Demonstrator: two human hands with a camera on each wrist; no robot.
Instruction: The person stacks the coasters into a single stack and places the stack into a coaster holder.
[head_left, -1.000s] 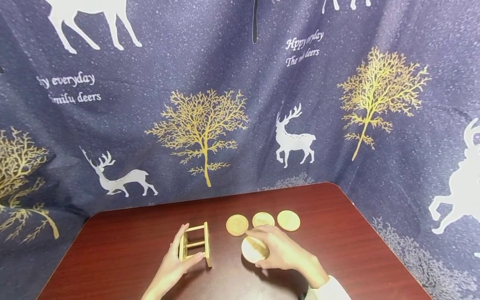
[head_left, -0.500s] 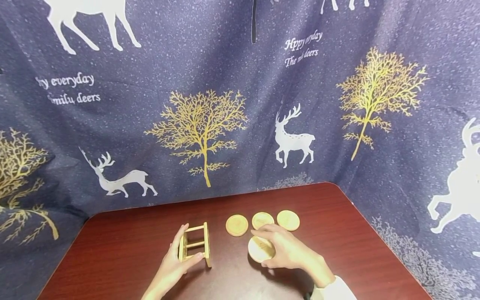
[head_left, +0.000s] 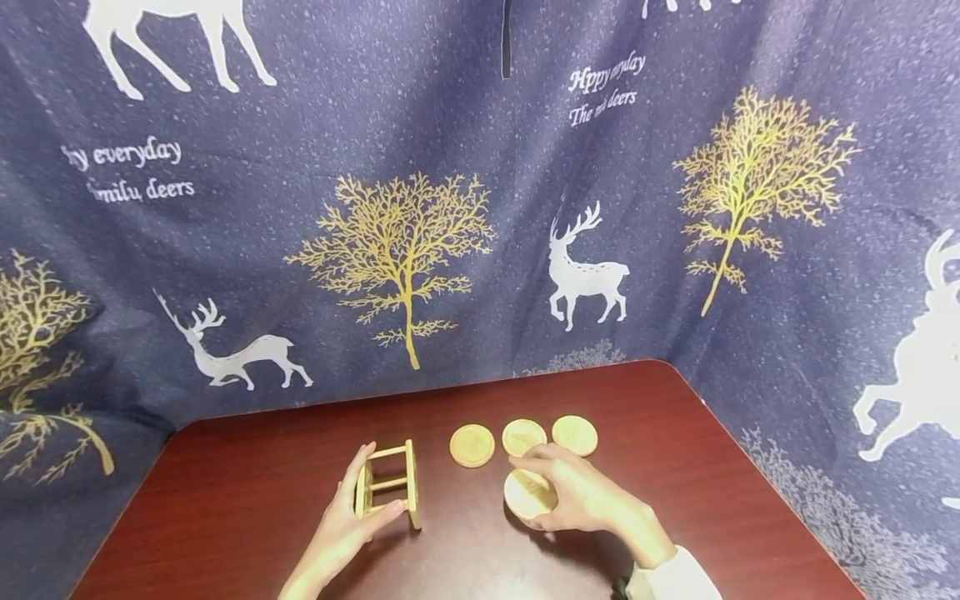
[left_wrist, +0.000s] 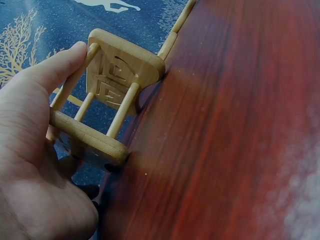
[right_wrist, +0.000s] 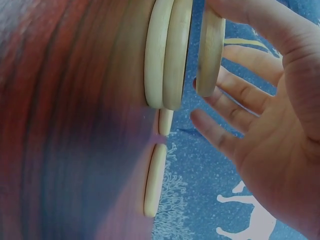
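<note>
A small wooden coaster holder [head_left: 388, 483], two carved end plates joined by thin dowels, stands on the table at the left. My left hand [head_left: 343, 525] grips it between thumb and fingers; in the left wrist view, its far end plate [left_wrist: 120, 70] shows cut-out lines. My right hand [head_left: 581, 492] pinches a round wooden coaster [head_left: 528, 495] by its edge. Viewed from the right wrist, this held coaster [right_wrist: 210, 55] is just apart from two stacked coasters [right_wrist: 170, 60] on the table. From the head, the held coaster and hand mostly hide that stack.
Three more round coasters lie in a row farther back: left [head_left: 472, 446], middle [head_left: 524, 437] and right [head_left: 575, 435]. The dark red table [head_left: 247, 492] ends at a blue cloth [head_left: 465, 108] printed with deer and trees.
My right hand and its coaster have shifted a little to the right. The left hand and the coaster holder stay in place; the head view has tipped very slightly.
</note>
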